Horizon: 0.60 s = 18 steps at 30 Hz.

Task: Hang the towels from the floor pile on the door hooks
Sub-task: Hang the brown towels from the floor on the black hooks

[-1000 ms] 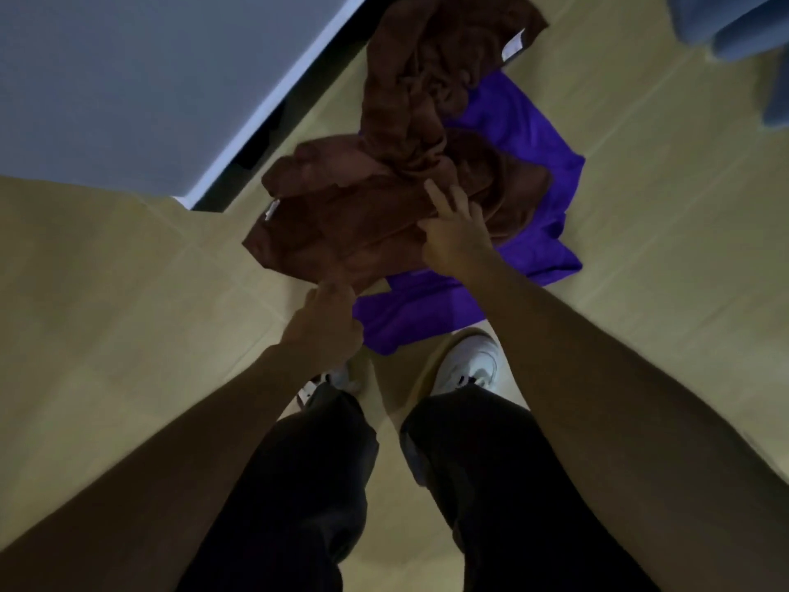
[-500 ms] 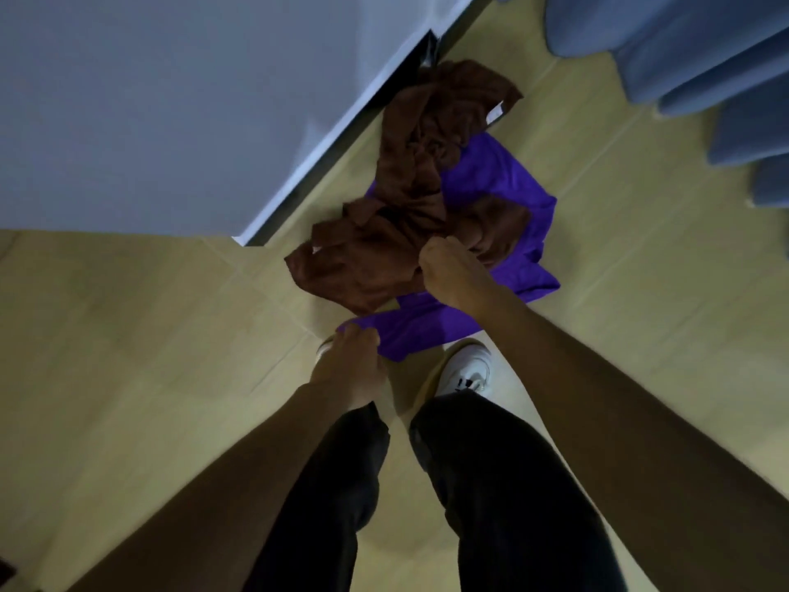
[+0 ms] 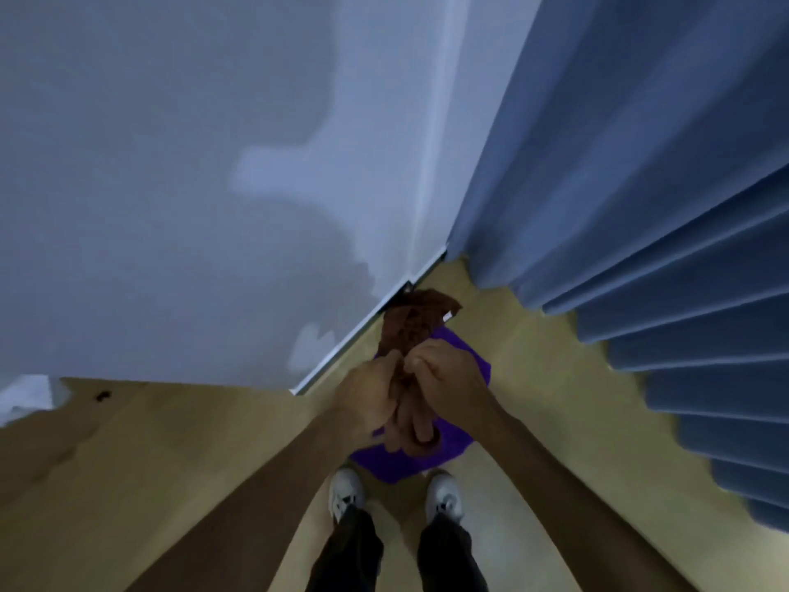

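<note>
Brown towel (image 3: 412,326): bunched between left hand (image 3: 370,397) and right hand (image 3: 444,384), both grips curled round it, its far end trailing toward the door's bottom edge (image 3: 341,354). Purple towel (image 3: 410,461): on floor (image 3: 533,378) beneath. Risks, judged: trailing end snagging under door; purple towel dragged along. White tag (image 3: 447,317), unreadable.

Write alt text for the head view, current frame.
Both hands, left hand and right hand, grip a brown towel lifted above a purple towel lying on the wooden floor. A pale door stands ahead, blue curtains hang to the right, and white sneakers show below.
</note>
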{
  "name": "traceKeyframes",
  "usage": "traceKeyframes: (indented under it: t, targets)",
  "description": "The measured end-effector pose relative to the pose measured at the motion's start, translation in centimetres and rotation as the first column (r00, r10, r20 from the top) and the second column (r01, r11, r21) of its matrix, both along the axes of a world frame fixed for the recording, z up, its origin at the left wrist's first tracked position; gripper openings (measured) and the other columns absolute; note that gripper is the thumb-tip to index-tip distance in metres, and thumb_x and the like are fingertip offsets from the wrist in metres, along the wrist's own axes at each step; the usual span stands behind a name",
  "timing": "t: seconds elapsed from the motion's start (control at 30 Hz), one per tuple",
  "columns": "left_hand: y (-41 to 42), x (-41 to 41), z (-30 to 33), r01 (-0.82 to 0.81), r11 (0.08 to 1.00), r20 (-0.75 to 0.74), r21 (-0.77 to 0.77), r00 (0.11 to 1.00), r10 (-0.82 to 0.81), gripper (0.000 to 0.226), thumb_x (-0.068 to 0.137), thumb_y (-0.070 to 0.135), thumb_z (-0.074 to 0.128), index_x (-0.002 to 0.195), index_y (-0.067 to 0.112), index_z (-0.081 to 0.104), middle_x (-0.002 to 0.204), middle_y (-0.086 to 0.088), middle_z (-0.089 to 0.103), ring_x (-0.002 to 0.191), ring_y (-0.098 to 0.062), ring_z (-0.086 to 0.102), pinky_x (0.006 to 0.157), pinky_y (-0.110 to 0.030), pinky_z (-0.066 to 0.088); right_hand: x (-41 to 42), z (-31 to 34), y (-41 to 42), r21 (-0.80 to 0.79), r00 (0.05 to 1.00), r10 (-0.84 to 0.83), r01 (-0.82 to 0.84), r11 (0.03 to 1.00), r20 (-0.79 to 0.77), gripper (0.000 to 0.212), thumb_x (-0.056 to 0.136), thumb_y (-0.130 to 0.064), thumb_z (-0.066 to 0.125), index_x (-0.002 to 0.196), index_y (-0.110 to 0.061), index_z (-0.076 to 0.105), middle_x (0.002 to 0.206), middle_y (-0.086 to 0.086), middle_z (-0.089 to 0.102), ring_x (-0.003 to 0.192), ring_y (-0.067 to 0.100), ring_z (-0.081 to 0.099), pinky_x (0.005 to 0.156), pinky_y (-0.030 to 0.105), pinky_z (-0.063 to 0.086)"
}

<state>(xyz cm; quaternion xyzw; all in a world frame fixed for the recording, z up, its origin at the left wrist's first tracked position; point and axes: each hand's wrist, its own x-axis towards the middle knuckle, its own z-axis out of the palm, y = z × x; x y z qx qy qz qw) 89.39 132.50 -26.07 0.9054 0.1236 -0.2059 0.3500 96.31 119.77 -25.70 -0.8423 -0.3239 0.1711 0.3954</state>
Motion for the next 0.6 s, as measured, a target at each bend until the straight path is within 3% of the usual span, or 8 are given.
traceKeyframes:
  t: [0.1,0.17,0.27,0.37,0.47,0.6]
  targets:
    - [0.7,1.4,5.7,-0.035,0.999,0.030,0.037,0.999,0.034,0.033,0.097,0.018,0.039,0.125,0.005,0.051,0.122,-0.017,0.061,0.112,-0.033,0.056,0.089,-0.033,0.038,1.5,5.6,0.1,0.036,0.996,-0.069,0.071,0.997,-0.052,0.033,0.088,-0.021,0.037,0.075,-0.001,0.061,0.081,0.011,0.063,0.080,0.018,0.052,0.074,0.021,0.036]
    - [1.2,2.2,9.3,-0.090,0.996,0.099,0.025,0.991,0.087,0.022,0.094,0.012,0.044,0.114,0.004,0.052,0.111,-0.019,0.064,0.103,-0.034,0.059,0.083,-0.037,0.045,2.5,8.4,0.0,-0.010,0.985,-0.079,0.079,0.997,-0.151,0.020,0.086,-0.019,0.043,0.084,-0.007,0.058,0.087,0.006,0.058,0.082,0.016,0.051,0.075,0.021,0.037]
    - [2.0,2.7,14.6,-0.129,0.991,0.177,0.039,0.977,0.120,0.013,0.095,0.017,0.048,0.090,0.006,0.044,0.087,-0.012,0.060,0.080,-0.030,0.057,0.065,-0.033,0.039,3.6,11.4,0.2,-0.071,0.977,0.046,-0.062,0.996,-0.206,0.047,0.067,-0.035,0.047,0.108,-0.013,0.054,0.099,0.004,0.060,0.089,0.015,0.056,0.079,0.032,0.048]
    - [2.5,2.2,20.2,-0.178,0.981,0.245,0.074,0.957,0.155,0.023,0.096,0.027,0.050,0.084,0.013,0.037,0.071,0.000,0.046,0.070,-0.021,0.046,0.062,-0.030,0.031,3.5,14.6,0.9,-0.127,0.944,0.223,-0.259,0.958,-0.244,0.046,0.070,-0.034,0.056,0.115,-0.026,0.050,0.100,0.003,0.064,0.090,0.020,0.063,0.074,0.042,0.054]
    - [3.4,1.0,25.5,-0.218,0.969,0.282,0.115,0.943,0.179,0.028,0.095,0.031,0.052,0.080,0.014,0.035,0.066,0.003,0.038,0.062,-0.017,0.039,0.059,-0.031,0.027,4.6,17.7,1.3,-0.368,0.974,0.214,-0.226,0.902,-0.074,0.034,0.085,-0.019,0.049,0.118,-0.015,0.054,0.115,0.010,0.063,0.104,0.028,0.060,0.081,0.032,0.049]
    - [5.1,-2.7,32.3,-0.260,0.948,0.219,0.186,0.951,0.218,0.028,0.088,0.028,0.058,0.069,0.021,0.039,0.070,0.003,0.045,0.067,-0.018,0.045,0.055,-0.027,0.032,5.9,24.3,3.3,-0.433,0.972,0.170,-0.085,0.898,0.163,0.021,0.086,-0.005,0.038,0.096,-0.011,0.055,0.105,0.011,0.064,0.090,0.029,0.059,0.072,0.030,0.046]
